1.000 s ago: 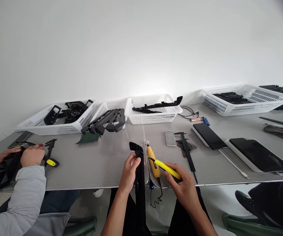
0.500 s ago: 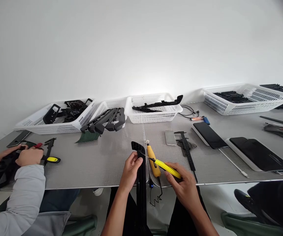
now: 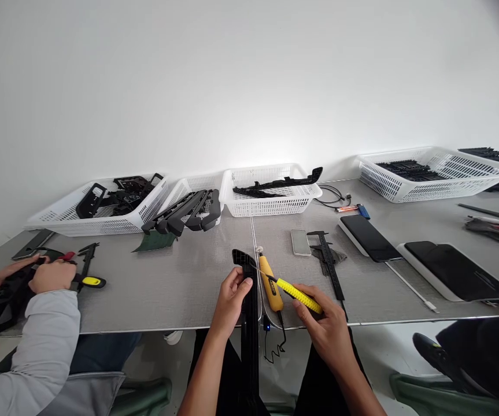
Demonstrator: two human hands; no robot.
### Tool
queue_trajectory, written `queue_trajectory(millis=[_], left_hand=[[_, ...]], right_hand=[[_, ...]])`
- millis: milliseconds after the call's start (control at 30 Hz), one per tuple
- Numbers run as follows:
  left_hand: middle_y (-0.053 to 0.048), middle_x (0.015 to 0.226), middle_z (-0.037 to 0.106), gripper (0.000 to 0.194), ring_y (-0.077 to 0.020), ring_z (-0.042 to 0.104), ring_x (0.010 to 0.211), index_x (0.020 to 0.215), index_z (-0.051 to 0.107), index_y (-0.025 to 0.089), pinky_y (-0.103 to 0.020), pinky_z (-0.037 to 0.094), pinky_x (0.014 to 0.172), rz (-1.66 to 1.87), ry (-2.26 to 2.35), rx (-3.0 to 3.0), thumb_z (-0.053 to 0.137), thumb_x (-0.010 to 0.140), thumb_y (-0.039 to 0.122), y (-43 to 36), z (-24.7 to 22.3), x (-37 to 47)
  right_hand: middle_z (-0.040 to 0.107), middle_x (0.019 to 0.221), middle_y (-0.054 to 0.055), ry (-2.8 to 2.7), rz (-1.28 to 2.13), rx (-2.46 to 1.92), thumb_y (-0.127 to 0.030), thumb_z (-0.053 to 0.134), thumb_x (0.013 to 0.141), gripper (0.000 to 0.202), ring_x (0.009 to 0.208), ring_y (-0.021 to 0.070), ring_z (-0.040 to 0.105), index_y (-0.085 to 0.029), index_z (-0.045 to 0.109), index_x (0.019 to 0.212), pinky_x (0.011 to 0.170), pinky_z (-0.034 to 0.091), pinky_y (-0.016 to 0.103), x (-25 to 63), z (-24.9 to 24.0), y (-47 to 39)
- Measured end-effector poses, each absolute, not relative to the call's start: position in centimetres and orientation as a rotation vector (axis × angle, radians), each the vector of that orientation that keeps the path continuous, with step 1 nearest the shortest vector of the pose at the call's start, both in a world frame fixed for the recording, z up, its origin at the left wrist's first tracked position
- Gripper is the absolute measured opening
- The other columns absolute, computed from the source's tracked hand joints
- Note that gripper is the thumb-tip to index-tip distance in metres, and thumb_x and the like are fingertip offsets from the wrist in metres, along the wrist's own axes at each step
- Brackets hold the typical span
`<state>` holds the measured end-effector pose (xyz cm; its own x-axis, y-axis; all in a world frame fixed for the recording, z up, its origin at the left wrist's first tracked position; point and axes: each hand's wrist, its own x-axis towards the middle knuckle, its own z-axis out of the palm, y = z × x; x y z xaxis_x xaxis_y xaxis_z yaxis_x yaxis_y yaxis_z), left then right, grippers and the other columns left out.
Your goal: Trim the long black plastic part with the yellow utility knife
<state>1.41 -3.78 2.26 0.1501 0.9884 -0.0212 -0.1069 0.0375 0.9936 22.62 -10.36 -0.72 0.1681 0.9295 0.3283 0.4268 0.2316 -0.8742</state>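
Note:
A long black plastic part [image 3: 249, 335] runs upright from my lap over the table's front edge, its wider gridded end on top. My left hand [image 3: 230, 300] pinches it just below that end. In my right hand [image 3: 325, 323] is a yellow and black knife [image 3: 299, 296], pointing up and left, its thin tip close to the part's upper right edge. Whether the tip touches the part I cannot tell. Between my hands, a yellow corded tool [image 3: 270, 286] lies on the table behind the knife.
White baskets [image 3: 270, 206] with black parts stand along the wall. Right of my hands lie a caliper [image 3: 331, 268], a small grey block [image 3: 300, 242] and black-topped devices [image 3: 373, 240]. At the left, another person's hands [image 3: 53, 276] hold a black part near a second yellow-black tool [image 3: 93, 282].
My right hand and the knife have shifted slightly right and down, away from the black part's edge. My left hand keeps its hold, almost unmoved.

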Motion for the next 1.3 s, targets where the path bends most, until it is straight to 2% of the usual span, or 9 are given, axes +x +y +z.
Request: queue_trajectory(millis=[200, 433, 567, 867, 1033, 1200, 1300], left_hand=[[0.0, 0.087, 0.056, 0.035, -0.018, 0.053, 0.088, 0.088, 0.061, 0.021, -0.026, 0.045, 0.086, 1.116, 1.047, 1.188, 0.068, 0.094, 0.055, -3.77, 1.72, 1.24], [-0.001, 0.089, 0.056, 0.04, -0.0194, 0.054, 0.091, 0.089, 0.063, 0.022, -0.026, 0.046, 0.089, 1.127, 1.105, 1.144, 0.074, 0.088, 0.06, -3.85, 1.75, 1.29], [0.0, 0.087, 0.056, 0.037, -0.0183, 0.054, 0.09, 0.088, 0.063, 0.022, -0.025, 0.046, 0.088, 1.113, 1.072, 1.175, 0.073, 0.09, 0.057, -3.82, 1.86, 1.31], [-0.002, 0.092, 0.06, 0.034, -0.0201, 0.058, 0.096, 0.091, 0.063, 0.022, -0.027, 0.047, 0.093, 1.111, 1.058, 1.184, 0.072, 0.092, 0.054, -3.84, 1.73, 1.31], [-0.001, 0.09, 0.058, 0.031, -0.0181, 0.055, 0.093, 0.092, 0.063, 0.021, -0.024, 0.045, 0.087, 1.1, 1.028, 1.225, 0.07, 0.094, 0.051, -3.7, 1.45, 1.27], [0.0, 0.086, 0.055, 0.032, -0.0165, 0.052, 0.085, 0.091, 0.062, 0.021, -0.023, 0.043, 0.078, 1.044, 1.003, 1.288, 0.071, 0.094, 0.051, -3.65, 1.58, 1.36], [0.0, 0.089, 0.057, 0.031, -0.0167, 0.053, 0.087, 0.095, 0.063, 0.02, -0.023, 0.043, 0.079, 1.004, 0.993, 1.325, 0.068, 0.096, 0.05, -3.75, 1.99, 1.42]], right_hand=[[0.076, 0.114, 0.009, -1.418, 0.594, -1.375, -0.042, 0.064, 0.1, 0.029, 0.102, 0.025, 0.071, -0.023, 0.074, 0.119, 0.085, 0.057, 0.033, 22.7, -1.16, -10.18], [0.075, 0.113, 0.009, -1.422, 0.636, -1.382, -0.042, 0.063, 0.101, 0.028, 0.099, 0.0246, 0.071, -0.023, 0.073, 0.12, 0.082, 0.057, 0.032, 22.75, -0.88, -10.39], [0.075, 0.108, 0.008, -1.427, 0.642, -1.368, -0.041, 0.063, 0.101, 0.027, 0.095, 0.0238, 0.071, -0.023, 0.073, 0.118, 0.08, 0.056, 0.032, 22.79, -0.86, -10.49], [0.075, 0.113, 0.007, -1.422, 0.629, -1.381, -0.041, 0.063, 0.101, 0.027, 0.1, 0.0245, 0.07, -0.024, 0.073, 0.119, 0.084, 0.055, 0.032, 22.81, -1.03, -10.46], [0.074, 0.105, 0.007, -1.444, 0.632, -1.339, -0.04, 0.063, 0.101, 0.025, 0.095, 0.0232, 0.069, -0.023, 0.073, 0.117, 0.081, 0.054, 0.032, 22.96, -1.16, -10.51], [0.074, 0.113, 0.007, -1.445, 0.601, -1.324, -0.039, 0.064, 0.101, 0.026, 0.102, 0.0229, 0.069, -0.024, 0.072, 0.121, 0.087, 0.054, 0.032, 23.0, -1.26, -10.31], [0.074, 0.11, 0.006, -1.456, 0.608, -1.327, -0.04, 0.064, 0.101, 0.026, 0.1, 0.0225, 0.07, -0.024, 0.073, 0.12, 0.085, 0.055, 0.031, 22.93, -1.2, -10.2]])
